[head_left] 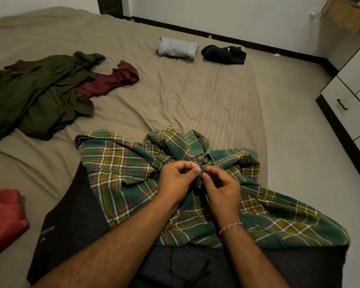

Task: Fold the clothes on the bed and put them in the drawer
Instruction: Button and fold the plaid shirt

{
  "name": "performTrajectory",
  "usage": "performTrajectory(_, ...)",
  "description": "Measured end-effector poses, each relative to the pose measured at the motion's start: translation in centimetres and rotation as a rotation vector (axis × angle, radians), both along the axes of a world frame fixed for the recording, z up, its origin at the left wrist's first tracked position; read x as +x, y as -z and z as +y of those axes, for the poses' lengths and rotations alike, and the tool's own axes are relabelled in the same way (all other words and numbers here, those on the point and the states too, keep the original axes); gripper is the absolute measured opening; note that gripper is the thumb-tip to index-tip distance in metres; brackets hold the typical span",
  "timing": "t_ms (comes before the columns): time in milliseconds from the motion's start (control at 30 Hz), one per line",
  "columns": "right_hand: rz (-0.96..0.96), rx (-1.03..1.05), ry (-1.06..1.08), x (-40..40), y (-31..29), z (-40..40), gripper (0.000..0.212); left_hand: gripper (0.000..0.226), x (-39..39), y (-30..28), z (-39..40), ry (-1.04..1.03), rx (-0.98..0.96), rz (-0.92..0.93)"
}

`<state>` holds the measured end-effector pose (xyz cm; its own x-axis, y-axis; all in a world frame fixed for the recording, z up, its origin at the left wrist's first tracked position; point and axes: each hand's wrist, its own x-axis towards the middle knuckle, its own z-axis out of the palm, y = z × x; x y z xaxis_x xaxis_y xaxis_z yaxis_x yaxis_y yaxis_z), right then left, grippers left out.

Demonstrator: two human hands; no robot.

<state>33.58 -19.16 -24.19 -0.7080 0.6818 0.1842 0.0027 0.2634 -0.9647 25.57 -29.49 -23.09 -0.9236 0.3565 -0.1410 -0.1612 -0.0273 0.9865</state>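
A green and yellow plaid shirt (121, 169) lies rumpled at the near edge of the bed (195, 94), partly over my lap. My left hand (175, 181) and my right hand (220, 188) meet at its front placket just below the collar, both pinching the fabric edge between thumb and fingertips. An olive green shirt (40, 96) and a maroon garment (112, 80) lie unfolded at the left. A folded grey garment (177, 48) and a folded black garment (224, 54) rest at the far side of the bed.
A red cloth (2, 217) lies at the near left edge. A white drawer unit (353, 96) with a dark handle stands to the right across a strip of floor. A wooden piece of furniture (347, 13) sits in the far right corner.
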Motion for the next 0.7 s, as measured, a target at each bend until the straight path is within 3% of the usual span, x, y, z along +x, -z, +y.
performTrajectory(367,-0.053,0.444,0.047,-0.2,0.3,0.0,0.021,0.007,-0.1,0.0,0.0,0.038,-0.016,-0.044)
performTrajectory(533,-0.103,0.577,0.049,-0.2,0.3,-0.4,0.022,0.006,-0.5,1.3,0.3,0.028,-0.131,-0.013)
performTrajectory(700,-0.088,0.714,0.013,-0.4,-0.1,0.3,0.018,0.011,-0.6,0.9,0.2,0.066,-0.057,-0.123)
